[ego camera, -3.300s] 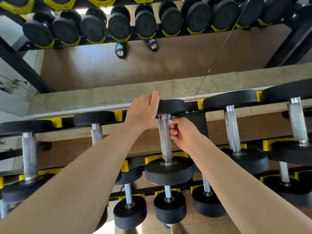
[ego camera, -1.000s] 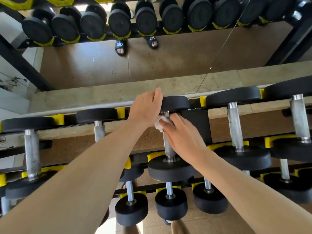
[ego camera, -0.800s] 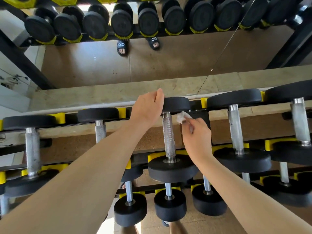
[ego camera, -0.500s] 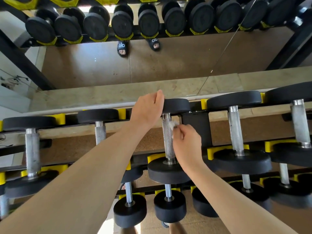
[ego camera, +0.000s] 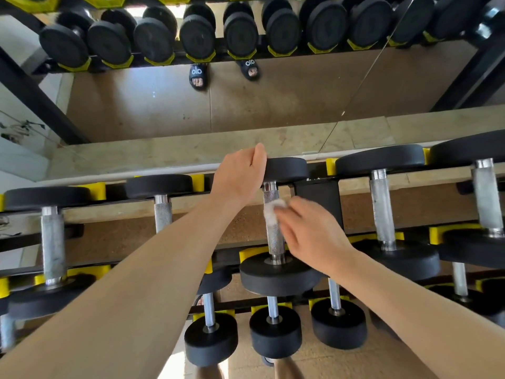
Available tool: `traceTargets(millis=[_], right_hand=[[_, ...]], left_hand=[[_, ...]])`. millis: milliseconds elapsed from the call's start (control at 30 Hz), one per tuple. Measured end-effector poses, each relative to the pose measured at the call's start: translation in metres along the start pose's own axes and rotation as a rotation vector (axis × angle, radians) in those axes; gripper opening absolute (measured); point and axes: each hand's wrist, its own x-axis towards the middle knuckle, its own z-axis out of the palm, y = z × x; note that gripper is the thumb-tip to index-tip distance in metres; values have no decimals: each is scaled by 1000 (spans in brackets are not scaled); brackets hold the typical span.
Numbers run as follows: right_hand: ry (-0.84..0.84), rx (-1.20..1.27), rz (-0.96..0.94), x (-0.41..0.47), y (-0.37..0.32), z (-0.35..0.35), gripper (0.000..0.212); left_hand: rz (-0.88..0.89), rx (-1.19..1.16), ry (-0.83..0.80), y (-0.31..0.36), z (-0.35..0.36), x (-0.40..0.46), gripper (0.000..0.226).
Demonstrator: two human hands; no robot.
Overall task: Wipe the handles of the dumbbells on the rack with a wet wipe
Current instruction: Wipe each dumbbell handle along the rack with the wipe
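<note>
So the left hand [ego camera: 240,173] is up at the back edge of the rack [ego camera: 317,198], fingers curled over the far black head [ego camera: 287,169] of the middle dumbbell on the top tier, gripping it. The right hand [ego camera: 311,231] is a bit motion-blurred, but it's got a small white wet wipe [ego camera: 272,213] bunched up at the fingertips and pressed against the upper part of that same dumbbell's knurled metal handle [ego camera: 274,233] (I can't make out exactly how the fingers wrap it, though they're clearly grasping the wipe). The handle runs front to back across the tier, with the near head [ego camera: 276,277] sitting at the rack's front edge in a yellow cradle [ego camera: 250,254].

On the same tier there are 2 dumbbells to the left [ego camera: 52,233] [ego camera: 162,212], partly behind the left forearm, and 2 bigger ones toward the right edge [ego camera: 382,209] [ego camera: 487,198], each resting in yellow cradles too. A lower tier shows 3 smaller dumbbells [ego camera: 209,340] [ego camera: 274,335] [ego camera: 337,324] near the bottom of the view.

Behind the rack there's a mirror [ego camera: 246,105] showing a row of black dumbbell heads and 2 black slides [ego camera: 197,75] [ego camera: 250,67] with toes poking out.
</note>
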Motion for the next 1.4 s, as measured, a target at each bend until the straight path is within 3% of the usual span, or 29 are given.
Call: traceTargets(millis=[100, 167, 233, 333, 433, 467, 567, 667, 800, 867, 933, 1000, 1033, 1100, 1167, 1267, 1400], right_hand=[[157, 566, 722, 7, -8, 8, 16], [30, 1102, 1209, 19, -18, 18, 15], [-30, 1200, 1367, 25, -21, 24, 20], [34, 949, 1211, 18, -32, 15, 27], [203, 733, 738, 5, -52, -2, 27], [185, 609, 532, 4, -55, -4, 22], [-101, 70, 11, 6, -43, 4, 21], [-281, -19, -140, 6, -28, 3, 20], [-305, 51, -218, -6, -7, -3, 21], [-238, 92, -147, -16, 4, -9, 28], [-85, 189, 95, -20, 7, -9, 28], [-37, 396, 512, -16, 1, -4, 23], [-142, 503, 699, -10, -2, 1, 24], [-454, 552, 845, -1, -10, 12, 27], [-517, 538, 852, 1, -11, 16, 25], [-436, 592, 799, -11, -12, 2, 36], [-457, 499, 451, -17, -35, -20, 37]], left_hand=[[6, -7, 2, 0, 0, -1, 59], [15, -12, 1, 0, 0, -1, 58], [23, -13, 1, -1, 1, 0, 58], [20, -13, 6, -2, 2, 0, 58], [21, -21, 5, -2, 2, 1, 62], [20, -19, 5, -2, 2, 1, 63], [21, -13, 2, -2, 1, 1, 63], [21, -25, -3, -2, 1, 1, 64], [9, -36, 2, -2, 1, 0, 60], [3, -26, 7, -1, 1, 0, 61], [-7, -27, 13, -1, 2, 0, 61], [-10, -35, 12, -1, 2, 0, 62], [-11, -40, 12, -1, 2, 0, 62], [-12, -55, 13, 0, 2, -1, 62], [-16, -60, 13, 0, 1, -1, 60], [-11, -55, 14, 0, 1, -1, 59], [-4, -57, 20, -1, 2, -1, 64]])
